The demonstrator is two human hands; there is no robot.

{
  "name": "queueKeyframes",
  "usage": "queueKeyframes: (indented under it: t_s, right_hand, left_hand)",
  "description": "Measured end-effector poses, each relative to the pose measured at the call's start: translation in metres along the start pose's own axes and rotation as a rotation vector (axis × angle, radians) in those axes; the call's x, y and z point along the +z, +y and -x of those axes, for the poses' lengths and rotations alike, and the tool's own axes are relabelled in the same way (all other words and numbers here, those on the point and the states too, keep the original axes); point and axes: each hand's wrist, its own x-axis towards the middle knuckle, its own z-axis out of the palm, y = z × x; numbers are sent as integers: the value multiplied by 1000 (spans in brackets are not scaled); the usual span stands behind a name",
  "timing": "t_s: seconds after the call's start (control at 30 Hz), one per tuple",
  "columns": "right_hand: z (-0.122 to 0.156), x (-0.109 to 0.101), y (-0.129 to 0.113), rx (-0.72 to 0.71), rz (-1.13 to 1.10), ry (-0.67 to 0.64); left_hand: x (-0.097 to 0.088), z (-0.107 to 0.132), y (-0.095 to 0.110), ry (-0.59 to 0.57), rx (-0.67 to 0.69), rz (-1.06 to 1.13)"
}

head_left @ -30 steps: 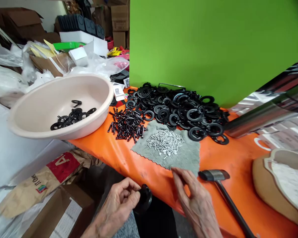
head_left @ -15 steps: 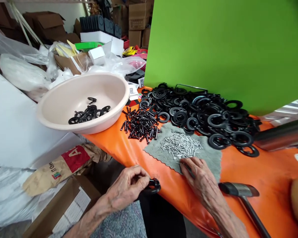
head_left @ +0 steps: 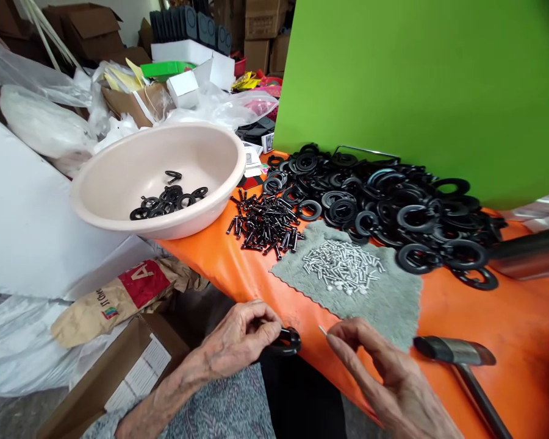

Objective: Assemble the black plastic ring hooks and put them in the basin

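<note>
My left hand (head_left: 247, 335) is closed on a black ring (head_left: 289, 342), which sticks out past the fingertips over the table's front edge. Between the thumb and forefinger of my right hand (head_left: 370, 360) is a small silver pin (head_left: 322, 330), its tip pointing toward the ring; a gap separates the two. A heap of similar silver pins (head_left: 343, 265) lies on a grey-green cloth (head_left: 393, 292) beyond my right hand. To the left of the cloth is a pile of short black rods (head_left: 268, 222). Behind them spreads a large mound of black rings (head_left: 370, 195).
A cream basin (head_left: 105, 219) at the left holds several black ring pieces. The hammer (head_left: 457, 352) lies right of my right hand on the orange table cover (head_left: 210, 268). A green panel (head_left: 416, 79) stands behind, and a dark cylinder (head_left: 531, 256) lies at right.
My right hand has lifted away from the pin heap and come back toward my left hand, a pin now in its fingertips. The left hand still holds the ring, and the view has shifted slightly.
</note>
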Motion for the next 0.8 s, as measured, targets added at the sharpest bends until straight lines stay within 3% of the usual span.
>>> queueKeyframes:
  t_s: [0.2, 0.43, 0.57, 0.8]
  right_hand:
    - [7, 9, -30, 129, -169, -49]
    - [14, 20, -28, 175, -231, -71]
    - [14, 20, -34, 215, -270, -12]
    - [29, 15, -27, 309, -314, -21]
  left_hand:
    - [-1, 1, 1, -11, -23, 23]
    - [-2, 2, -1, -26, -29, 48]
    - [-2, 4, -2, -41, -29, 123]
    - [10, 14, -7, -80, -102, 239]
